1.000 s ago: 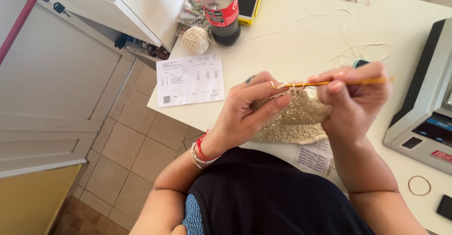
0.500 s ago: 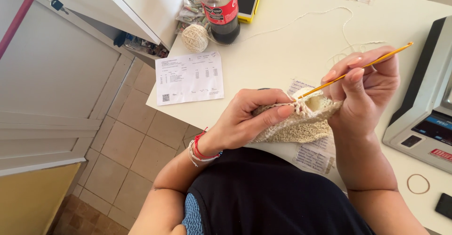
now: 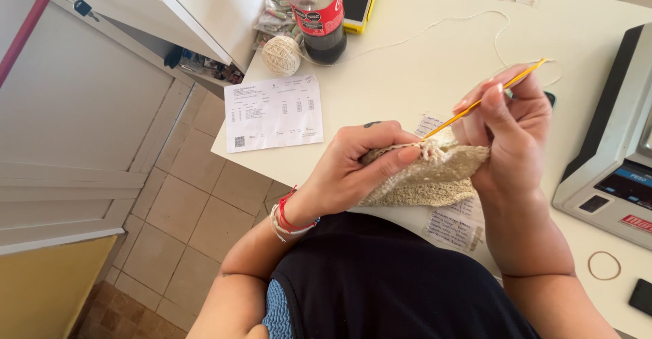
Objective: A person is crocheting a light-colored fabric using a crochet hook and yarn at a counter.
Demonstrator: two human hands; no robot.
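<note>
The left hand (image 3: 360,169) is curled closed on the near-left edge of a beige crocheted piece (image 3: 435,176), thumb on top and fingers folded under it, holding it just above the near edge of the white table (image 3: 407,67); the right hand (image 3: 509,128) is closed round a yellow crochet hook (image 3: 485,100), pinched between thumb and forefinger, the hook slanting from far right down to its tip at the top edge of the crocheted piece, between the two hands; the piece hangs partly over a handwritten paper slip (image 3: 451,227) lying at the table's near edge, and the right hand hides the piece's right end; a thin strand of yarn (image 3: 435,27) loops across the far part of the table from the right hand to a small yarn ball (image 3: 281,55) at the far left, which sits just beside a dark soda bottle (image 3: 317,13); a printed sheet (image 3: 274,112) lies left of the hands, overhanging the table corner; a grey weighing scale (image 3: 611,149) stands to the right, near the right hand; a rubber band (image 3: 604,265) lies near right, and tiled floor (image 3: 183,210) shows to the left below the table.
</note>
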